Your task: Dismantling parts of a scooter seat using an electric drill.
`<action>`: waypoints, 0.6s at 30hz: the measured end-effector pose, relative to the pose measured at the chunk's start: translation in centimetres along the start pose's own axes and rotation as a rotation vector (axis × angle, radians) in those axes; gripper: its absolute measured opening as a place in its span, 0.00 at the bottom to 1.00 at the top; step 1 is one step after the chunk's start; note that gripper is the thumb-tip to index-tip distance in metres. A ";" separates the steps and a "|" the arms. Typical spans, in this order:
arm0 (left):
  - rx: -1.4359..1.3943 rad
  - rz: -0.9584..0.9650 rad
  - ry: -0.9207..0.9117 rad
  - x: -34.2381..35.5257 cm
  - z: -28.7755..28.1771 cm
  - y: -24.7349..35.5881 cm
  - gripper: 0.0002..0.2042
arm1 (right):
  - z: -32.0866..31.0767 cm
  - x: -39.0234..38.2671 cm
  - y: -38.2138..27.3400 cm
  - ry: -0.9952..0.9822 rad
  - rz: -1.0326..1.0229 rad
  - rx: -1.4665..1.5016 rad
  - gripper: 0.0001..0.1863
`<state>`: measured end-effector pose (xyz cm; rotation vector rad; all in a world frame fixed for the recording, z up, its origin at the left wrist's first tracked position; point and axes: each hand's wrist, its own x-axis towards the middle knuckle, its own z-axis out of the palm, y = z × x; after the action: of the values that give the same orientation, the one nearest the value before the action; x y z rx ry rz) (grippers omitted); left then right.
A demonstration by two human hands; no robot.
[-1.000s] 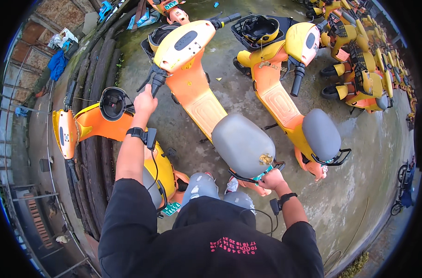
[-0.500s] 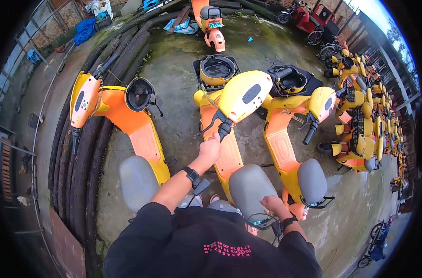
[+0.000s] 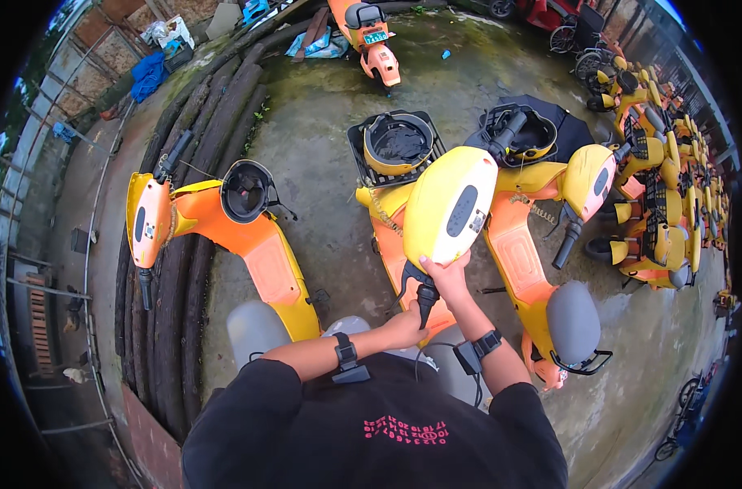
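In the middle stands a yellow and orange electric scooter with its handlebar turned, its left end pointing toward me. My left hand (image 3: 405,328) is closed around the black handlebar grip (image 3: 427,298), below the brake lever. Just beyond it, my right hand (image 3: 450,279) holds the near edge of the white and yellow handlebar cover (image 3: 462,213); some of its fingers are hidden behind the cover. An upturned yellow helmet (image 3: 398,143) lies in the black front basket (image 3: 359,147). Both wrists carry black strapped devices, and a cable hangs near the right one.
A similar scooter (image 3: 275,261) with a helmet stands at left, another (image 3: 524,253) close at right. Dark logs (image 3: 167,326) lie along the left side. An orange scooter (image 3: 379,61) is at the far end, and several yellow ones (image 3: 660,212) crowd the right.
My right hand has moved from beside the seat up to the handlebar cover. The handlebar has turned, bringing its left grip and my left hand closer to me.
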<state>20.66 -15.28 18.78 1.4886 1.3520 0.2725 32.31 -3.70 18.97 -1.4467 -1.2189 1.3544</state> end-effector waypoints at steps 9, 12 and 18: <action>0.310 0.294 0.338 11.9 -24.9 0.1 0.12 | 1.2 -1.8 -3.5 0.027 0.079 -0.084 0.60; 0.764 0.466 0.450 21.8 -29.1 -5.1 0.26 | 1.3 -1.7 -2.1 0.079 0.127 -0.093 0.60; 0.996 0.412 0.353 31.1 -29.7 -13.1 0.18 | 2.3 -1.3 -3.5 0.229 0.230 -0.011 0.63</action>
<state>1.44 23.49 6.65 2.6624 1.5295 0.1119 29.68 -4.30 22.36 -1.7389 -0.9371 1.2888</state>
